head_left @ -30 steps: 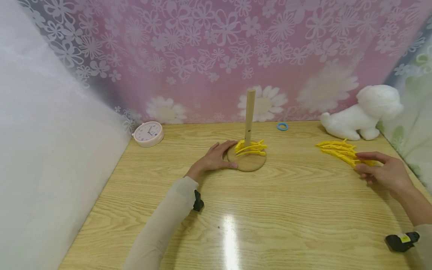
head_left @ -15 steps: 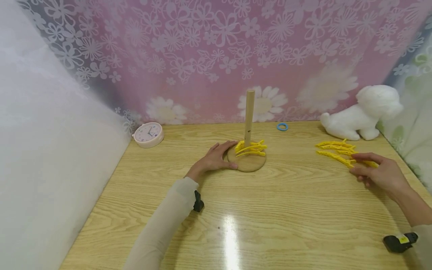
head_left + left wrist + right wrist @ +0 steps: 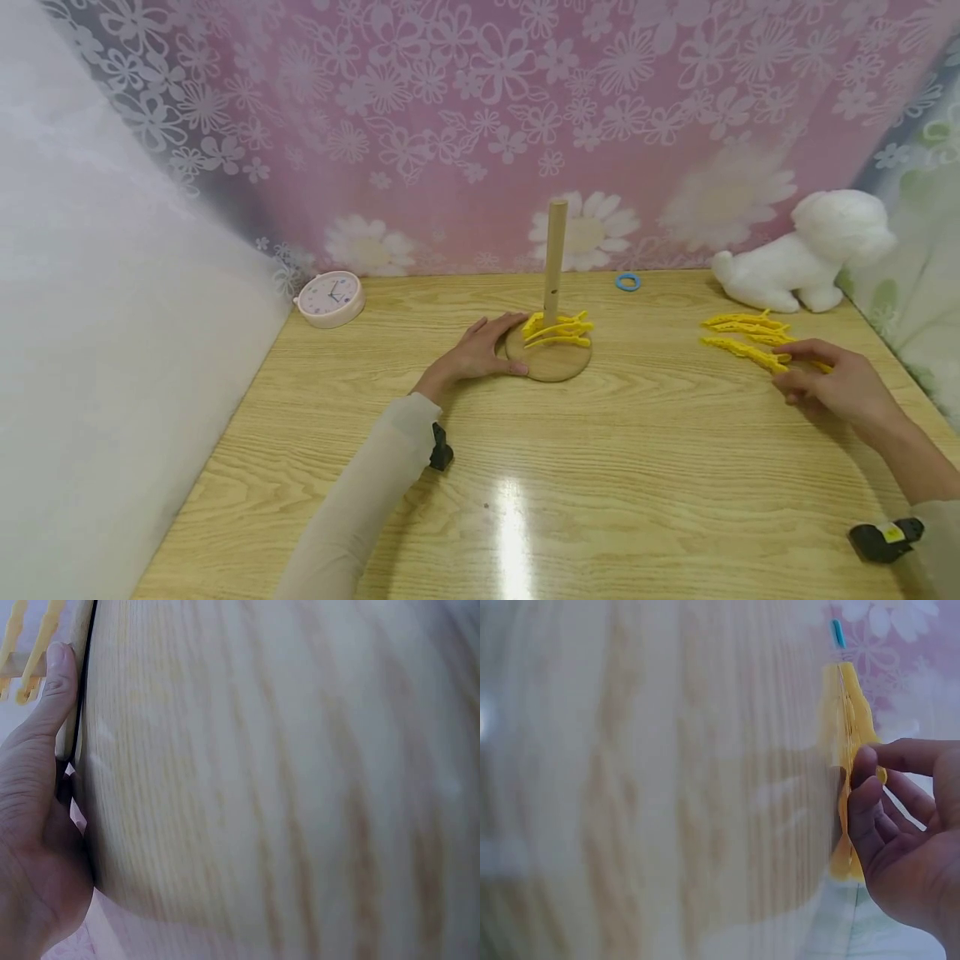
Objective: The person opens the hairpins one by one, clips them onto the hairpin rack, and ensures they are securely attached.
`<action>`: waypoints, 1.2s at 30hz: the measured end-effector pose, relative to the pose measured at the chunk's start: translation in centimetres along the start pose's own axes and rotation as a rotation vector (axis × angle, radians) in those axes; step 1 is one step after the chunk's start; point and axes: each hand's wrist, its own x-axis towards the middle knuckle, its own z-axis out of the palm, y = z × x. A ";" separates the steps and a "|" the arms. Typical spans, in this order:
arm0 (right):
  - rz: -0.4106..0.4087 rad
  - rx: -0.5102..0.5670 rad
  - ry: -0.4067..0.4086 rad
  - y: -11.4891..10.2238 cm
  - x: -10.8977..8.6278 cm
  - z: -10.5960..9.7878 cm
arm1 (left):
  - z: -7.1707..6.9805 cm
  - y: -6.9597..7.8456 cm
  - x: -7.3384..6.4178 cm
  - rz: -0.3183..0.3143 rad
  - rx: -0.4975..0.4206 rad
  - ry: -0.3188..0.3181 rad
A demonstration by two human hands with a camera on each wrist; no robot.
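Observation:
A wooden stand (image 3: 555, 258), an upright post on a round base, stands mid-table. My left hand (image 3: 480, 350) grips the left side of its base, fingers at the far rim and thumb at the near rim. Low on the post are yellow clips (image 3: 561, 335), long and slim with forked ends. At the right, several matching yellow clips (image 3: 742, 323) lie side by side. My right hand (image 3: 843, 383) pinches the forked right end of the nearest clip (image 3: 742, 348) between thumb and forefinger. In the right wrist view its fingertips (image 3: 866, 761) cover part of the yellow clips.
A pink alarm clock (image 3: 330, 298) sits at the back left. A blue ring (image 3: 627, 282) lies near the back edge, right of the post. Behind the loose clips sits a white plush dog (image 3: 810, 250). A pink flowered curtain (image 3: 465, 150) hangs behind the table.
My right hand has shifted slightly left along the loose clips, and the nearest clip now lies apart from the others. The left hand and the stand have stayed put.

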 end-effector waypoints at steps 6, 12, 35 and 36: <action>-0.010 0.064 -0.018 -0.6 0.1 0.4 | 0.0 0.2 -0.2 0.004 -0.008 0.006; -0.024 0.120 -0.083 -1.1 0.2 0.9 | 0.0 0.3 -0.3 0.012 -0.015 0.010; -0.276 0.265 0.004 -9.2 1.9 4.9 | -0.1 0.2 -0.2 0.017 -0.018 0.014; -0.269 0.264 0.019 -9.6 2.0 5.2 | -0.1 0.2 -0.2 0.017 -0.016 0.015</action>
